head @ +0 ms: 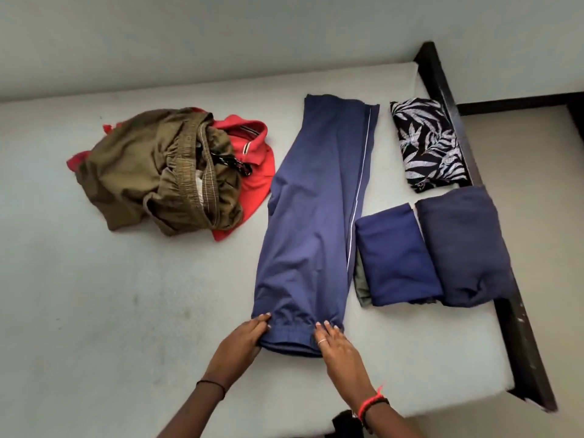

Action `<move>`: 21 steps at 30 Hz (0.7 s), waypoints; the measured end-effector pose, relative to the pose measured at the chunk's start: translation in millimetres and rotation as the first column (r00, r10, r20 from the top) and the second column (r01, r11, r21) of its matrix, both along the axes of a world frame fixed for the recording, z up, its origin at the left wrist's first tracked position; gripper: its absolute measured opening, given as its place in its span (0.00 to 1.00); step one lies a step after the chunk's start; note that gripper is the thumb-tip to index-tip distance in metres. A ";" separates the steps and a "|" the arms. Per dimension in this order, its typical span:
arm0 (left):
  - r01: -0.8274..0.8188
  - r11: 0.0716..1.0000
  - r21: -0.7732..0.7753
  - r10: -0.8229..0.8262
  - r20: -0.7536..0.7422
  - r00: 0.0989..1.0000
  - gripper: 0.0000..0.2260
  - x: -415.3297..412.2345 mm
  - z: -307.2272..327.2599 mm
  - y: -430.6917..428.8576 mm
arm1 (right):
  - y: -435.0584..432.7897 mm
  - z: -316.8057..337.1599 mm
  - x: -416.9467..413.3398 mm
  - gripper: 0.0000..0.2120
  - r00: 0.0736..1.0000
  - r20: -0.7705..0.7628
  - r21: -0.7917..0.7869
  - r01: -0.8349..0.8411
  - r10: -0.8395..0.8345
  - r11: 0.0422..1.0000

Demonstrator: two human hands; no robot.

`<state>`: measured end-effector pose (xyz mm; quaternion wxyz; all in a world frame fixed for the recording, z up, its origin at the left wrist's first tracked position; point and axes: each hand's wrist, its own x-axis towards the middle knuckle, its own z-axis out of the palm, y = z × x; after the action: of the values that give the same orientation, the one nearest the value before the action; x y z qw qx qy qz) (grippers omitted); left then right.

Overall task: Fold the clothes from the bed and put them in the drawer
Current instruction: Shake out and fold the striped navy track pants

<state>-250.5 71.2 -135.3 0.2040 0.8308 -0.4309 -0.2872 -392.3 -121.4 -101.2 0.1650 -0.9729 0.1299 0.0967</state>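
Note:
Blue track pants (316,200) with a white side stripe lie flat and lengthwise on the white mattress (126,311), their elastic cuffs at the near end. My left hand (245,341) grips the left edge of the cuffs, fingers on top of the fabric. My right hand (335,343) holds the right edge of the cuffs the same way; both thumbs are hidden. A crumpled pile of olive shorts (151,169) lies on a red polo shirt (256,162) at the left.
Three folded pieces lie right of the pants: a black-and-white leaf-print one (426,143) at the back, a navy one (395,254) and a darker navy one (464,248) nearer. A dark wooden bed frame (518,327) borders the mattress on the right. The far side meets a wall.

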 end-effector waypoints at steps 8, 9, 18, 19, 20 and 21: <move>0.092 0.991 0.093 -0.087 -0.061 0.994 0.17 0.1 38.8 37.4 | 27.5 13.5 -27.0 0.50 0.988 -0.157 0.265 0.041 0.001 0.963; 0.104 0.989 0.100 -0.094 -0.098 0.991 0.15 -3.5 40.0 43.2 | 32.9 11.6 -32.5 0.53 0.984 -0.176 0.273 0.042 0.007 0.961; -0.205 0.967 0.153 0.255 -0.507 0.823 0.13 7.8 64.4 38.8 | 7.0 37.3 -37.7 0.19 0.941 -0.299 0.625 0.319 -0.158 0.713; -0.259 0.955 0.146 0.296 -0.545 0.785 0.14 16.8 66.5 33.1 | -5.2 40.7 -29.0 0.18 0.926 -0.306 0.649 0.372 -0.220 0.664; -0.314 0.939 0.142 0.336 -0.585 0.738 0.14 26.8 68.0 26.7 | -18.1 46.0 -19.2 0.19 0.905 -0.334 0.666 0.424 -0.262 0.614; -0.362 0.922 0.141 0.367 -0.618 0.695 0.14 36.7 69.7 18.8 | -32.5 52.5 -7.6 0.20 0.882 -0.374 0.686 0.472 -0.287 0.554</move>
<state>-213.8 90.0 -65.6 0.3865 0.7543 -0.1623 -0.5054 -399.8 -153.9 -48.7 0.5591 -0.7429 0.3021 0.2104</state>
